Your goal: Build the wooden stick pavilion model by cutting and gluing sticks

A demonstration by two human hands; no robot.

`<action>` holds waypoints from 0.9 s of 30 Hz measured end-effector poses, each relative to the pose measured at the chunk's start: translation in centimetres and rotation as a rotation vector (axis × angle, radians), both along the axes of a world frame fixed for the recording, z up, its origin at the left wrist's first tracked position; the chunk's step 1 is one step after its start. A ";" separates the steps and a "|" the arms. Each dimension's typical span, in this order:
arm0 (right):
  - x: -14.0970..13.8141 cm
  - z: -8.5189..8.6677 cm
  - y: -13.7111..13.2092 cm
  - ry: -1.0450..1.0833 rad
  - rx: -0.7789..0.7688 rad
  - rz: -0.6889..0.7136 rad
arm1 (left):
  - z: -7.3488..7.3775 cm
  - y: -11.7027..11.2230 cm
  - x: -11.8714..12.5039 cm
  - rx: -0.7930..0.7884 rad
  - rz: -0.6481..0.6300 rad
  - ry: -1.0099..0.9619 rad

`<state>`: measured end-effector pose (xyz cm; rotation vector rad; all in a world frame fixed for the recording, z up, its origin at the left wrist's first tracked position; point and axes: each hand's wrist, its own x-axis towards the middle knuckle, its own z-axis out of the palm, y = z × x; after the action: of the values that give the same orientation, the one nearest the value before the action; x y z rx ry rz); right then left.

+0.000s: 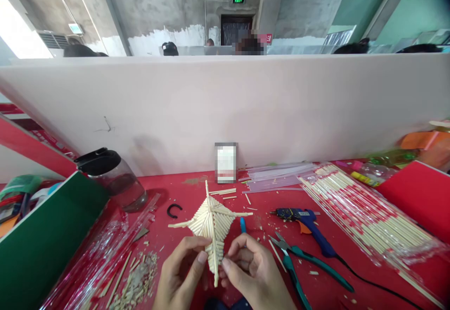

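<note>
A four-pointed star-shaped model [213,223] made of pale wooden sticks is held up over the red table. Short stick pieces lie slantwise in rows across its faces, and bare stick ends stick out at its tips. My left hand [184,270] pinches the lower left side between thumb and fingers. At the lower right edge, my right hand [258,272] has its fingers curled and closed, thumb against the model. Whether a small piece is also between those fingertips, I cannot tell. Right of the hands lie green-handled pliers [293,253] with jaws apart and a blue glue gun [302,223].
Bundled sticks in plastic [369,211] and glue sticks [277,176] lie at the right and back. Stick scraps [138,277], clear wrapping [101,249] and a black-lidded jug [114,178] are on the left. A white partition [225,99] bounds the back; people sit beyond.
</note>
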<state>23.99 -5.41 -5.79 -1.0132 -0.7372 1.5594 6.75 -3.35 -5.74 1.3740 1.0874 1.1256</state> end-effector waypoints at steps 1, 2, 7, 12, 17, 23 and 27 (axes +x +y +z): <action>0.0 0.1 0.0 -0.002 -0.002 -0.007 | -0.1 0.0 -0.1 0.003 -0.002 0.009; -0.1 0.3 0.0 -0.005 -0.004 -0.011 | -0.1 0.0 -0.1 0.007 -0.001 0.021; -0.3 0.5 0.0 -0.018 -0.007 -0.008 | -0.2 0.2 -0.1 0.016 0.029 0.051; -0.3 0.1 0.1 0.014 0.009 0.001 | 0.0 0.2 0.1 0.002 0.010 0.001; 0.1 -0.3 0.1 0.038 0.009 0.055 | 0.2 0.1 0.1 -0.004 0.015 0.012; 0.2 -0.1 0.0 0.036 -0.022 0.055 | 0.3 0.2 0.1 0.003 -0.004 -0.002; 0.1 0.5 0.0 0.015 -0.028 0.025 | 0.1 0.2 0.1 -0.004 -0.021 -0.006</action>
<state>24.09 -5.38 -5.30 -1.0154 -0.7226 1.6014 6.85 -3.13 -5.60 1.3753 1.0682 1.1110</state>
